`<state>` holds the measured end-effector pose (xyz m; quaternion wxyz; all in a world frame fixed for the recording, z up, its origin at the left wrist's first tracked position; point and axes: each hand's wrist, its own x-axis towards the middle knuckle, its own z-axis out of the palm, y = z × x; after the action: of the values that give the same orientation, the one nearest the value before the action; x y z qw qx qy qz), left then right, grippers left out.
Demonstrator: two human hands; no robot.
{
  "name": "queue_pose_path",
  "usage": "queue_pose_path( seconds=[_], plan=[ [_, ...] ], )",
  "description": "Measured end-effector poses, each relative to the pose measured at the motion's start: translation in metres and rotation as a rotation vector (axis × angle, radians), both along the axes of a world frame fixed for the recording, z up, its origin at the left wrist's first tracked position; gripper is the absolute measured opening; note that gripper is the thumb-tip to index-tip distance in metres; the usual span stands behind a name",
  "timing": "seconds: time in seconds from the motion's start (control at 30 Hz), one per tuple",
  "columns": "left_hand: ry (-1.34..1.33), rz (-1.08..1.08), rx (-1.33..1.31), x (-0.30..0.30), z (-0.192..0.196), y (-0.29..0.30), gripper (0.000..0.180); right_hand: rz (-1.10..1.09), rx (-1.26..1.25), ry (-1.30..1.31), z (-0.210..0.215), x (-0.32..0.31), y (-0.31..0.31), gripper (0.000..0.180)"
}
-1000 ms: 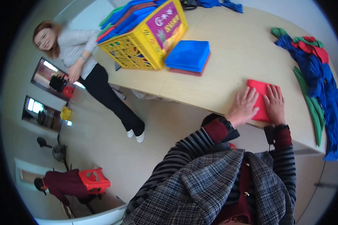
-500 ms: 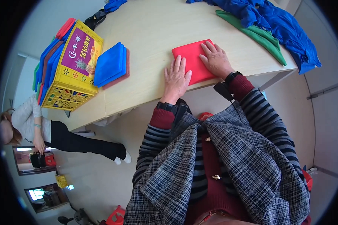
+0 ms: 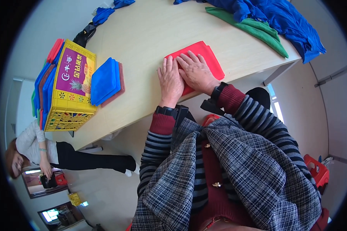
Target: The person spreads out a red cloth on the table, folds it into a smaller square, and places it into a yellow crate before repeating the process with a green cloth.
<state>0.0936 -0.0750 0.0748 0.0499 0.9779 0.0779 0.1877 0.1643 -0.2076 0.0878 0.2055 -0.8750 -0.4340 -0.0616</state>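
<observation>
A folded red cloth [image 3: 209,61] lies flat near the front edge of the table. My left hand [image 3: 170,80] rests along its left side, fingers stretched out. Across the cloth's middle lies my right hand [image 3: 197,72], palm down with fingers extended, its fingertips close against my left hand. Neither hand grips anything; both press flat. To the left, a small stack of folded blue cloths [image 3: 105,81] sits on a folded brown cloth [image 3: 121,82].
A yellow plastic crate [image 3: 71,118] filled with folded coloured cloths stands at the table's left. Heaped blue fabric [image 3: 283,23] and a green cloth [image 3: 254,30] lie at the far right. Another person [image 3: 38,148] stands beyond the table's left end. A red stool [image 3: 317,169] is behind on the right.
My right hand has slid left across the red cloth, from its right side to beside my left hand. The whole view has shifted slightly.
</observation>
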Motion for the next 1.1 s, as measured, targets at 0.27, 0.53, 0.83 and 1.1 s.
queue_pose_path(
  seconds=[0.27, 0.53, 0.83, 1.1],
  plan=[
    [0.056, 0.011, -0.027, -0.001, -0.013, -0.006, 0.058, -0.036, -0.035, -0.092, -0.015, 0.011, -0.024, 0.060],
    [0.093, 0.073, -0.042, -0.004, -0.001, -0.007, 0.060, -0.063, -0.014, -0.090, -0.006, 0.020, -0.034, 0.056],
    [0.019, 0.030, -0.103, -0.007, 0.006, -0.018, 0.061, -0.113, -0.045, -0.074, -0.002, 0.023, -0.065, 0.053],
    [0.020, -0.025, -0.126, -0.007, 0.019, -0.027, 0.056, -0.119, -0.249, -0.190, 0.022, 0.020, -0.057, 0.053]
  ],
)
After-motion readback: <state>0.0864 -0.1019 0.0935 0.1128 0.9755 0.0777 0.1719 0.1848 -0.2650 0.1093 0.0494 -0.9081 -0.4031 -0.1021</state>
